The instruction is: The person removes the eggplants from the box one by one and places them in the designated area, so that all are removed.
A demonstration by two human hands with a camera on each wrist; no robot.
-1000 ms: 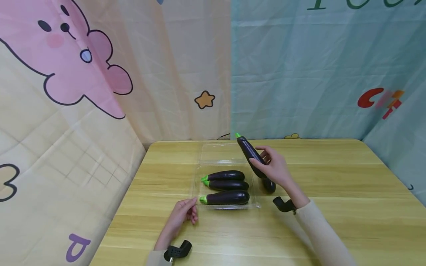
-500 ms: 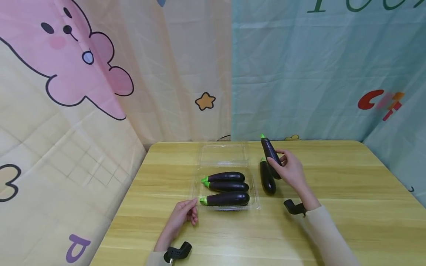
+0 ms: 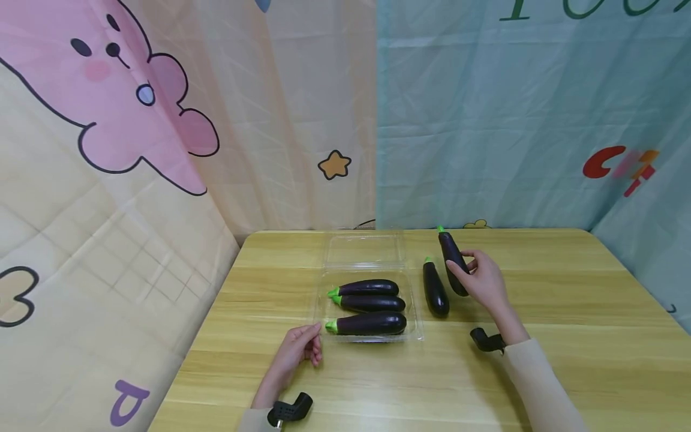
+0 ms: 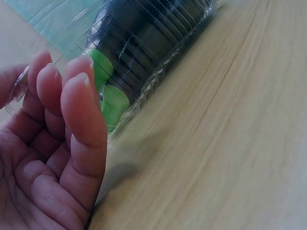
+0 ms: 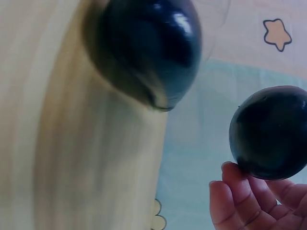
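In the head view, my right hand (image 3: 484, 282) holds a dark purple eggplant (image 3: 452, 255) by its thick end, green stem pointing away. In the right wrist view, that eggplant's round end (image 5: 271, 134) sits against the fingertips. Just left of it, a second eggplant (image 3: 435, 291) lies on the table. A clear plastic clamshell container (image 3: 414, 312) stands with its lid (image 3: 364, 249) folded back and holds three eggplants, including the nearest one (image 3: 371, 323). My left hand (image 3: 295, 350) pinches the container's near left corner between thumb and fingers, as the left wrist view shows.
The wooden table (image 3: 567, 336) runs back to hanging cloth curtains (image 3: 486, 120) with cartoon prints. A black wrist mount (image 3: 487, 340) sits on the right wrist and another mount (image 3: 290, 410) on the left.
My right hand has carried its eggplant rightward from over the container's right edge to beside the loose eggplant. The left hand and the container have stayed where they were.
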